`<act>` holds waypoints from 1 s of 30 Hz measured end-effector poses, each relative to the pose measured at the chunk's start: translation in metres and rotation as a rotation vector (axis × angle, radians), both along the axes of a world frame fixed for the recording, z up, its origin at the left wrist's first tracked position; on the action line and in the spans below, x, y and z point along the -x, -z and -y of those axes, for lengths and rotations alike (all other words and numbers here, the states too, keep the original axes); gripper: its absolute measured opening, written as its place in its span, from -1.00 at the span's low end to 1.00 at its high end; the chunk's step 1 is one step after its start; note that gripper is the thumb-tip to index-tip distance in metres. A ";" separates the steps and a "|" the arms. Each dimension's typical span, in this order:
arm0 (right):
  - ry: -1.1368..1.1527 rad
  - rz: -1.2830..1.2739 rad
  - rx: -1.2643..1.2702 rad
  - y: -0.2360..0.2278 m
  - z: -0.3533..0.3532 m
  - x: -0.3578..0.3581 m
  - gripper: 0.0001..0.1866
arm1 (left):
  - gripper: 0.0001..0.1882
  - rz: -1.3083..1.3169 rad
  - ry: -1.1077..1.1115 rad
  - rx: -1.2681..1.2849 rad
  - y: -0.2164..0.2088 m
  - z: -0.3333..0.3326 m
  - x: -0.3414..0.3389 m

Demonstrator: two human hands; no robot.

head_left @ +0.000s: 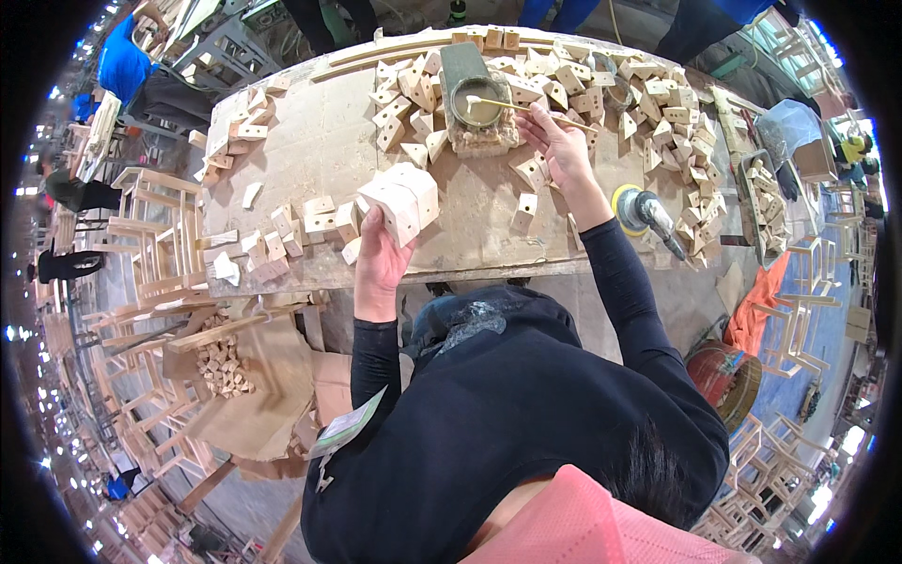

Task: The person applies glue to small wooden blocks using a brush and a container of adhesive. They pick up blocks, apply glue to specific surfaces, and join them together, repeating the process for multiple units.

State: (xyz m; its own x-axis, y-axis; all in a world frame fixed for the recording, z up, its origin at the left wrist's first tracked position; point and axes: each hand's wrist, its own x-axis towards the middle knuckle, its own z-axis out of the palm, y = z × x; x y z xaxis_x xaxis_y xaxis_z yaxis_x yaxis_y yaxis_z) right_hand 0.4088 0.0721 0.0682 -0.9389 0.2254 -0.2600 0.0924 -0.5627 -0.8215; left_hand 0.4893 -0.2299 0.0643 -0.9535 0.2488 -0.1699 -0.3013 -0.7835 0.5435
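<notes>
While gripping wooden blocks (409, 199) in the left hand (381, 258), holding a thin stick (507, 105) at a cup (478, 126) with the right hand (558, 148)

Clasping several pale blocks together in the closed left hand, thumb and fingers on the near side of the stack, above the near part of a worktable (319, 122). Cannot tell the exact number in the stack. Pinching the stick's shaft in the right fingertips, with its pale tip within the mouth of the cup; cannot tell whether dipped in the pale paste or just over it. Reaching across the table with the right forearm, well apart from the left hand.

Facing a heap of drilled blocks (678, 117) spread to the right of the cup, a smaller cluster (249, 132) at the table's far left, and a loose row (274, 242) along the near left edge, close to the left hand. Near the right forearm, having a sander (650, 212) with a yellow disc on the tabletop. Farther right, seeing a clear plastic bag (794, 122), an orange cloth (749, 315) and a red drum (709, 367). Off to the left, seeing wooden frames (150, 221) and a co-worker in blue (125, 61). Wearing a black long-sleeved top (526, 395), with a card (349, 423) near the left arm.
</notes>
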 end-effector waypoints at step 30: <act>-0.105 -0.352 -0.294 -0.098 0.038 -0.068 -0.83 | -0.05 0.030 0.204 -0.293 -0.054 -0.037 0.015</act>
